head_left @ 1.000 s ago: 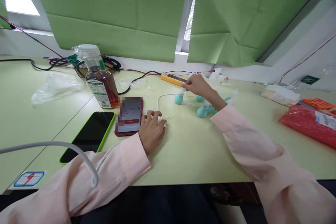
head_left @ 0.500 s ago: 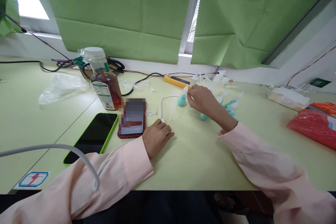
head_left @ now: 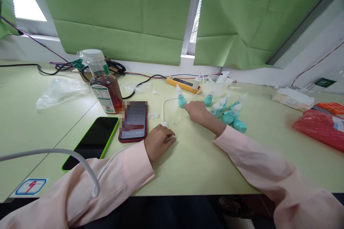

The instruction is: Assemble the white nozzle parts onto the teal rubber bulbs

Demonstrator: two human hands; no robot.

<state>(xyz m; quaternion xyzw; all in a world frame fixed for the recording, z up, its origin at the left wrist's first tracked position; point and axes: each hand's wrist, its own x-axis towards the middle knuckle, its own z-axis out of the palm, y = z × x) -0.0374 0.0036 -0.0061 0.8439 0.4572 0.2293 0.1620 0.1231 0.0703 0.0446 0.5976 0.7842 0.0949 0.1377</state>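
My left hand (head_left: pixel 158 143) rests on the table with its fingers curled, a small whitish piece (head_left: pixel 173 137) showing at thumb and fingertip. Just beyond it lies the white plug end of a cable (head_left: pixel 164 124). My right hand (head_left: pixel 199 113) is closed over the table, its fingertips turned away and hidden; I cannot see what is in them. Close to its knuckles stands a teal squeeze bulb with a clear tip (head_left: pixel 181 100), upright. Another teal bulb (head_left: pixel 208 100) stands behind that hand, and several more teal bulbs (head_left: pixel 228 116) are clustered to its right.
Left of my hands lie a red-cased phone (head_left: pixel 133 121) and a green-edged phone (head_left: pixel 92 141). A bottle of brown liquid (head_left: pixel 106 93) stands behind them. A yellow power strip (head_left: pixel 178 83) sits at the back. At right are a red plastic package (head_left: pixel 319 127) and a tissue pack (head_left: pixel 292 99).
My right hand has come down and toward me, away from the tip of the upright teal bulb. More of the bulb cluster now shows. My left hand stays nearly in place.
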